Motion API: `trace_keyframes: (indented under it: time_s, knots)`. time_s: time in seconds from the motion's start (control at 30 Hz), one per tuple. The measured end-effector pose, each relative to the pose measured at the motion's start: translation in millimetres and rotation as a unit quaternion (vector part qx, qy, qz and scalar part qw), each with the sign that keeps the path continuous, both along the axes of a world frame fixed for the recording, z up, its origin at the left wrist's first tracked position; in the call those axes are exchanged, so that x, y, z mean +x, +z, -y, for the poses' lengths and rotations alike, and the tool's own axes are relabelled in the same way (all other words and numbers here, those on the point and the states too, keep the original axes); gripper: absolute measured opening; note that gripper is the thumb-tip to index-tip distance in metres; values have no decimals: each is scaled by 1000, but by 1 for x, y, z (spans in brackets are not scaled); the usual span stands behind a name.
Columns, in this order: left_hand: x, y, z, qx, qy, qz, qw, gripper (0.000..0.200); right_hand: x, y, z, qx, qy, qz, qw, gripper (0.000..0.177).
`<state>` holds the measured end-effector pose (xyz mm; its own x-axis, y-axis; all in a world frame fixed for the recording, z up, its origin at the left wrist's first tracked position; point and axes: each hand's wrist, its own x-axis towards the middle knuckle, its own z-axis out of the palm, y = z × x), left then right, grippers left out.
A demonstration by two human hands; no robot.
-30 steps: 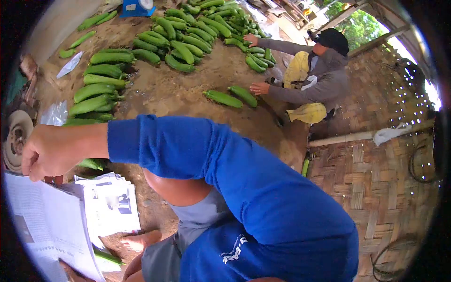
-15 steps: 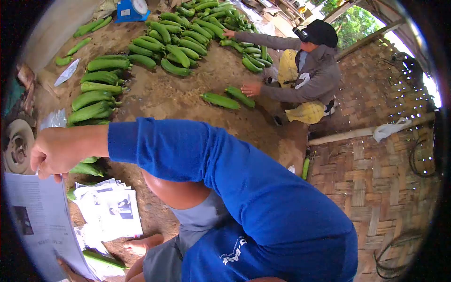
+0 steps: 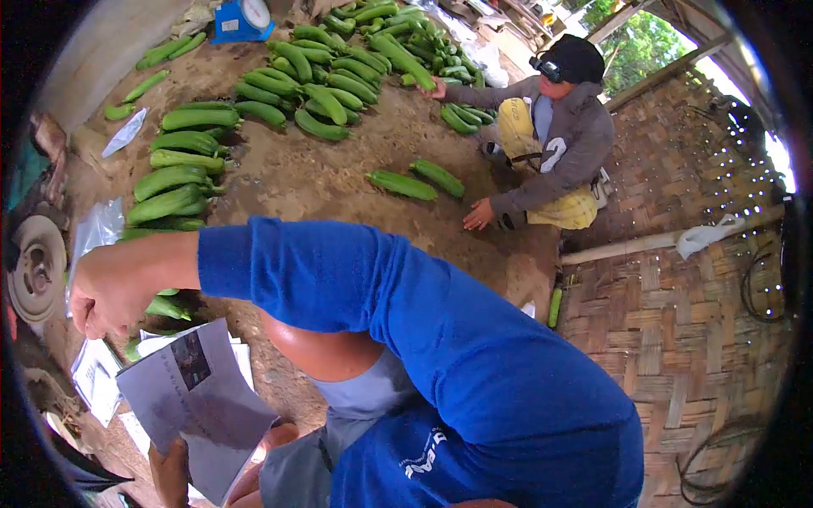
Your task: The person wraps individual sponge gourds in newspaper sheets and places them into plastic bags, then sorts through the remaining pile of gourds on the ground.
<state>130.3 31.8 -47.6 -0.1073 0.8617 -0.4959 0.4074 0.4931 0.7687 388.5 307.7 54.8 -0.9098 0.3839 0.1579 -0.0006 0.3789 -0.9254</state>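
Observation:
My right arm, in a blue sleeve, reaches across to the left. My right hand hangs with its fingers curled just above the upper corner of a newspaper sheet; whether it touches the sheet is unclear. The sheet is lifted and tilted over the ground. My bare left forearm rises under the sheet's lower edge, and that hand is hidden behind the paper. More newspaper sheets lie on the dirt beside it. Long green gourds lie in a row just beyond my right hand.
A co-worker in a grey top squats at the far side, one hand on the gourd pile, the other on the ground. Two gourds lie apart. A blue scale stands at the back. Woven bamboo wall on the right; a wheel rim on the left.
The newspaper sheet has swung down from under my right hand and now hangs lower, toward my knee. The co-worker has drawn one hand back to the ground and reached the other to the pile.

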Motion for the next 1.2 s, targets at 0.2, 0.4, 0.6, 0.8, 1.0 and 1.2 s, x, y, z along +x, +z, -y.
trace_keyframes:
  time_s: [0.2, 0.4, 0.6, 0.8, 1.0, 1.2]
  knots:
    - [-14, 6, -6, -8, -98, -97, 990, 47, -4, -4, 0, 14, 14, 15, 1000, 25]
    - [-11, 13, -10, -54, -144, -193, 969, 57, -15, -11, -1, 27, 29, 29, 999, 27]
    - [-17, 2, -3, -57, -151, -172, 972, 58, -21, -16, 1, 49, 37, 54, 997, 28]
    - [-26, -7, 1, -34, -195, -228, 953, 56, -18, -10, 1, 45, 29, 42, 998, 28]
    - [-34, -20, 8, -35, -171, -195, 965, 55, -26, -15, 1, 80, 39, 3, 996, 29]
    - [-49, -32, 12, -49, -155, -186, 969, 52, -40, -13, 4, 149, 21, -54, 987, 25]
